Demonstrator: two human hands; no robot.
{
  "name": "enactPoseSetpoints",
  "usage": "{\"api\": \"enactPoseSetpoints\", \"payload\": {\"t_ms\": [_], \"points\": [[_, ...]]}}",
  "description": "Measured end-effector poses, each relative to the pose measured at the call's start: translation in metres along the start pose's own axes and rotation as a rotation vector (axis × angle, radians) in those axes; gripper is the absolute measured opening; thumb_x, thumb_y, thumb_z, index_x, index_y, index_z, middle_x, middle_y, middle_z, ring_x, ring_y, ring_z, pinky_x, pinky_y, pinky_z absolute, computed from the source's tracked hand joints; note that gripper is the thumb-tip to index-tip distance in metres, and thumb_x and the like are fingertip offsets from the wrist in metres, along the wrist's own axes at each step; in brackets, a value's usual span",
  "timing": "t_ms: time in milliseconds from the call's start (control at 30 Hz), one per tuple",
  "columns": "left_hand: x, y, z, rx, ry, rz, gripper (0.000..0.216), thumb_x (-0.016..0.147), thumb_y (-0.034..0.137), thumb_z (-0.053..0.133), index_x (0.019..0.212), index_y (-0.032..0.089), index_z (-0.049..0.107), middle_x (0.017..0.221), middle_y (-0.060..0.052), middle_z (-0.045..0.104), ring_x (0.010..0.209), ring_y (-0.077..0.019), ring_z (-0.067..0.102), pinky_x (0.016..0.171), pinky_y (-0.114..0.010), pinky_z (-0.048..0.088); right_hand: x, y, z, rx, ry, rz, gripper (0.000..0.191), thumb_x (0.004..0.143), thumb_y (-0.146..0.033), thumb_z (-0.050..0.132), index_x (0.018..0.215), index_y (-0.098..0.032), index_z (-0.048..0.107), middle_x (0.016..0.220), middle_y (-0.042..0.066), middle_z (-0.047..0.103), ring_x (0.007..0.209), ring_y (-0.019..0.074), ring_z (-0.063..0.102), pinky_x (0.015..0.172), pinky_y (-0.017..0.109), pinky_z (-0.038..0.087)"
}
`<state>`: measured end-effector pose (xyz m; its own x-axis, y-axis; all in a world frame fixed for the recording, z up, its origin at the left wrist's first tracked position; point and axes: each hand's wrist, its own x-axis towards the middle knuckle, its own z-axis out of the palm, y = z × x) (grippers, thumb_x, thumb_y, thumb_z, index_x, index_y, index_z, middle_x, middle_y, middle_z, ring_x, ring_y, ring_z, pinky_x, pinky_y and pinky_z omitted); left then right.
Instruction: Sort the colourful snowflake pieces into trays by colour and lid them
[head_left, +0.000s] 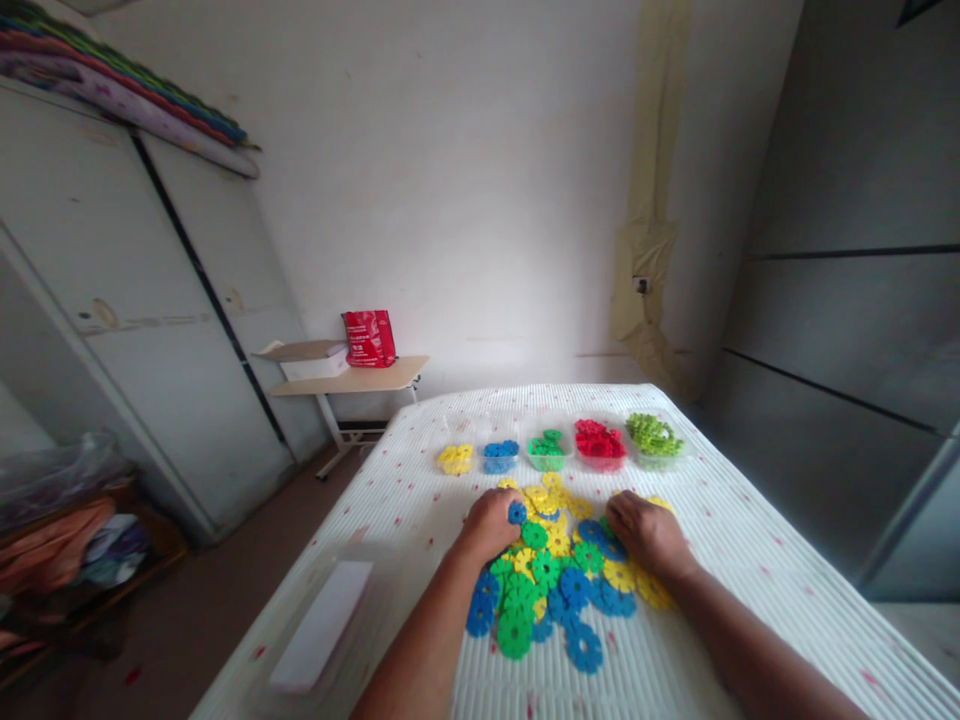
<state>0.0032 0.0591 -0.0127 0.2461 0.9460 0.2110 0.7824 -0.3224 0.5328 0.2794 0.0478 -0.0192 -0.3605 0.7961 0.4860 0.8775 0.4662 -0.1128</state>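
Observation:
A loose pile of plastic snowflake discs (546, 572) in yellow, green and blue lies on the table between my hands. My left hand (491, 522) is closed at the pile's left edge, with a blue snowflake disc (517, 513) pinched at its fingertips. On the right side of the pile, my right hand (646, 530) is curled down over the discs; its fingertips are hidden, so what they grip does not show. Behind the pile stand clear tubs of yellow discs (455, 459), blue discs (501, 456), green discs (547, 450), red discs (599, 444) and light green pieces (654, 436).
A clear container with a white slab (322, 626) lies at the table's left front. The white table cover (757, 600) is ribbed with red specks. A small desk (352, 378) by the wall holds a red bag (369, 338) and a white box. Cabinets stand on the left.

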Motion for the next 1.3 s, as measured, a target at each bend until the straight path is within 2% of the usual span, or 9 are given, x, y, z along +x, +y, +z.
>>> {"api": "enactPoseSetpoints", "payload": {"t_ms": [133,267,467,600,733,833,933,1100,1300], "points": [[0.0,-0.009,-0.008,-0.033,-0.005,-0.035,0.038,0.059,0.012,0.059,0.096,0.021,0.064,0.092,0.001,0.067,0.089,-0.0166,0.059,0.082,-0.026,0.045,-0.002,0.0,-0.001,0.01,-0.012,0.008,0.031,0.09,-0.028,0.032,0.07,-0.019,0.055,0.071,0.004,0.059,0.062,0.0124,0.056,0.057,0.022,0.033],[-0.004,-0.019,-0.026,-0.086,-0.011,-0.086,0.04,0.062,0.009,0.057,0.101,0.017,0.063,0.09,0.0,0.069,0.083,-0.0144,0.062,0.076,-0.023,0.047,-0.001,-0.002,-0.002,-0.003,-0.022,0.008,0.032,0.09,-0.028,0.032,0.07,-0.018,0.055,0.071,0.004,0.059,0.061,0.0125,0.055,0.058,0.022,0.033],[-0.005,-0.008,-0.05,-0.181,0.031,-0.124,0.04,0.062,0.007,0.06,0.101,0.014,0.065,0.094,-0.004,0.07,0.084,-0.0144,0.064,0.077,-0.022,0.048,0.001,-0.004,-0.003,-0.001,-0.005,-0.005,0.033,0.09,-0.027,0.032,0.069,-0.018,0.055,0.069,0.004,0.059,0.059,0.0119,0.053,0.057,0.023,0.031],[0.023,0.001,-0.058,-0.08,0.144,-0.132,0.042,0.065,0.01,0.062,0.106,0.019,0.064,0.1,-0.002,0.069,0.089,-0.0136,0.063,0.081,-0.022,0.047,0.0,-0.002,-0.001,0.026,0.008,-0.006,0.033,0.091,-0.028,0.032,0.069,-0.018,0.055,0.069,0.004,0.058,0.06,0.0118,0.053,0.057,0.022,0.031],[0.061,0.006,-0.062,0.0,0.262,-0.188,0.044,0.07,0.017,0.062,0.114,0.019,0.059,0.113,-0.005,0.064,0.103,-0.0169,0.057,0.091,-0.026,0.041,-0.001,-0.001,-0.002,0.045,0.004,0.003,0.034,0.09,-0.028,0.031,0.068,-0.019,0.054,0.069,0.004,0.058,0.06,0.0121,0.054,0.057,0.022,0.032],[0.072,0.011,-0.061,0.061,0.316,-0.228,0.053,0.07,0.021,0.064,0.121,0.021,0.053,0.12,-0.007,0.06,0.113,-0.02,0.051,0.097,-0.028,0.036,-0.001,-0.001,-0.004,0.069,0.0,0.009,0.034,0.09,-0.029,0.03,0.068,-0.019,0.054,0.07,0.004,0.057,0.061,0.0124,0.054,0.057,0.022,0.033],[0.062,0.014,-0.056,0.126,0.345,-0.254,0.048,0.073,0.025,0.062,0.12,0.021,0.053,0.119,-0.007,0.06,0.112,-0.0196,0.051,0.096,-0.028,0.036,0.0,-0.001,-0.006,0.099,-0.017,0.026,0.033,0.089,-0.029,0.03,0.068,-0.019,0.054,0.07,0.004,0.058,0.063,0.0128,0.055,0.058,0.022,0.035],[0.015,0.017,-0.049,0.166,0.299,-0.272,0.026,0.08,0.021,0.052,0.103,0.021,0.063,0.105,-0.004,0.066,0.098,-0.0151,0.058,0.086,-0.024,0.041,0.003,-0.002,-0.009,0.107,-0.067,0.065,0.032,0.088,-0.027,0.031,0.07,-0.019,0.056,0.072,0.004,0.06,0.063,0.0135,0.055,0.059,0.023,0.036],[-0.039,0.008,-0.04,0.19,0.24,-0.344,0.025,0.08,0.014,0.047,0.097,0.02,0.064,0.104,-0.004,0.066,0.098,-0.014,0.058,0.086,-0.023,0.04,0.007,0.001,-0.016,0.157,-0.115,0.121,0.03,0.085,-0.026,0.034,0.076,-0.02,0.061,0.078,0.005,0.065,0.069,0.0152,0.059,0.063,0.024,0.039]]}}
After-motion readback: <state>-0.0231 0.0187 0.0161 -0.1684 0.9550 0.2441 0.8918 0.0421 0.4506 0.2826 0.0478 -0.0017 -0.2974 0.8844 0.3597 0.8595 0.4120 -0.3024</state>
